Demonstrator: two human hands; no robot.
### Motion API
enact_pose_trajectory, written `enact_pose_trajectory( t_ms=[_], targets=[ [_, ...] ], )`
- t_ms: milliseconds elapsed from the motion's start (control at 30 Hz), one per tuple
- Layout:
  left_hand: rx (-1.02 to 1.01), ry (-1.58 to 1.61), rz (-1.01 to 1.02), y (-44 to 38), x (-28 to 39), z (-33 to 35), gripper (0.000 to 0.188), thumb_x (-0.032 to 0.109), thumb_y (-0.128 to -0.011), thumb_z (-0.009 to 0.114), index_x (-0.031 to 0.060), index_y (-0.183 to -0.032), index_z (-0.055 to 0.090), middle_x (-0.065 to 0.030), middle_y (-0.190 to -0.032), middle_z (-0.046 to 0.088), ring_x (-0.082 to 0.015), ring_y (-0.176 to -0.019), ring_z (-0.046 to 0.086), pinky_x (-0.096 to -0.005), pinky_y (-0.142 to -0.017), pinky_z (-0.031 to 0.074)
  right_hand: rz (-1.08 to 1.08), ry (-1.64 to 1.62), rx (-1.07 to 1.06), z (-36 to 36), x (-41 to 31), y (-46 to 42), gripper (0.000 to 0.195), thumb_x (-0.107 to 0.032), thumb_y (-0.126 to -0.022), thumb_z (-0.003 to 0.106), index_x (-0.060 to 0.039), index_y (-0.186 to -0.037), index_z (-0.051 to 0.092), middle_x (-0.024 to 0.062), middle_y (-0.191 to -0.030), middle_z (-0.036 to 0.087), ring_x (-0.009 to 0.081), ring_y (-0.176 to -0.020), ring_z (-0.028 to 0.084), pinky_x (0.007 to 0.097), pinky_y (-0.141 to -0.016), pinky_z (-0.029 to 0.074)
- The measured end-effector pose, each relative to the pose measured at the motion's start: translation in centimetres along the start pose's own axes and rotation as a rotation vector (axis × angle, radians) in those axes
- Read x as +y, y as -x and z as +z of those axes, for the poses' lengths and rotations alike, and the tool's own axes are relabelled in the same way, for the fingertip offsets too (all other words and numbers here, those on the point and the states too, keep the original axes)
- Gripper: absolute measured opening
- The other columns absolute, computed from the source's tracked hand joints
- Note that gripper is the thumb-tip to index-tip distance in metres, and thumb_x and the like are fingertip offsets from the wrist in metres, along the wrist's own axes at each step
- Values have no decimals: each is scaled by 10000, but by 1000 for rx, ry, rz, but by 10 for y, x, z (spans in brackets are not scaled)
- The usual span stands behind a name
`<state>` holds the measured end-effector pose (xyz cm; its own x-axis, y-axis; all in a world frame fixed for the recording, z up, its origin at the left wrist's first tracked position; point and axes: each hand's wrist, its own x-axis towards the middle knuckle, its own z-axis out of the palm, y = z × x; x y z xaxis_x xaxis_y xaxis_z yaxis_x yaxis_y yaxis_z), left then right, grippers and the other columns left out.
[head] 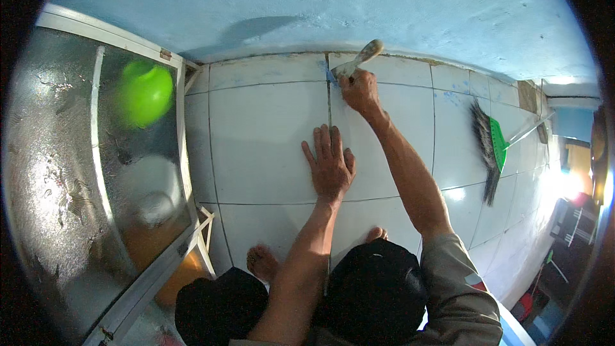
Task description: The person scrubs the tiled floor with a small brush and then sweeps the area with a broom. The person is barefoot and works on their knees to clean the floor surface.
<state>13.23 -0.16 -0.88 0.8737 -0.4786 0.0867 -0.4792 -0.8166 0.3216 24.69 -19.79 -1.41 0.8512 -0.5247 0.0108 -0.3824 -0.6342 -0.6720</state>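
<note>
My right hand (360,90) is closed around a putty knife (369,52), its pale, worn handle pointing up and to the right. The blade end sits low at the tiles, beside a dark grout line and some blue paint marks (328,73); my fingers partly cover it. Palm down, my left hand (331,168) rests on a large white floor tile (269,144) with its fingers spread, holding nothing. Just beyond the putty knife, the light blue wall (384,5) meets the tiles along a rough, brownish edge.
A broom (498,146) with a green head and dark bristles lies to the right, near blue paint flecks (451,96). On the left stands a white-framed textured-glass panel (139,178), with a blurred green object (146,93) behind it. My bare feet (262,262) are below.
</note>
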Motion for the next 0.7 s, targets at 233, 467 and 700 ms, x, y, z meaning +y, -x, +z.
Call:
enact_pose_trajectory(
  t_ms=[233, 467, 700],
  targets=[
    [-14, -1, -9, 3, -1, -1, 623, 318, -958, 551, 55, -1509, 427, -195, -1565, 407, -351, -1494, 351, -656, -1215, 231, -56, -20, -20, 0, -5, 6, 383, -323, -939, 643, 38, -817, 686, 305, -770, 657, 502, -760, 671, 520, -652, 533],
    [-5, -3, -5, 1, -2, 0, 623, 322, -951, 563, 50, -1498, 442, -197, -1566, 405, -363, -1493, 347, -662, -1208, 235, 77, -116, 118, 2, 12, 2, 312, -221, -912, 673, 59, -774, 679, 231, -667, 674, 377, -647, 703, 469, -664, 556],
    [11, 37, 13, 1, 5, 0, 623, 302, -954, 557, 43, -1506, 429, -200, -1560, 404, -367, -1493, 344, -661, -1204, 237, 114, 19, 127, 0, -2, 6, 322, -243, -898, 699, 45, -760, 653, 295, -726, 649, 484, -748, 684, 509, -666, 540]
  ],
)
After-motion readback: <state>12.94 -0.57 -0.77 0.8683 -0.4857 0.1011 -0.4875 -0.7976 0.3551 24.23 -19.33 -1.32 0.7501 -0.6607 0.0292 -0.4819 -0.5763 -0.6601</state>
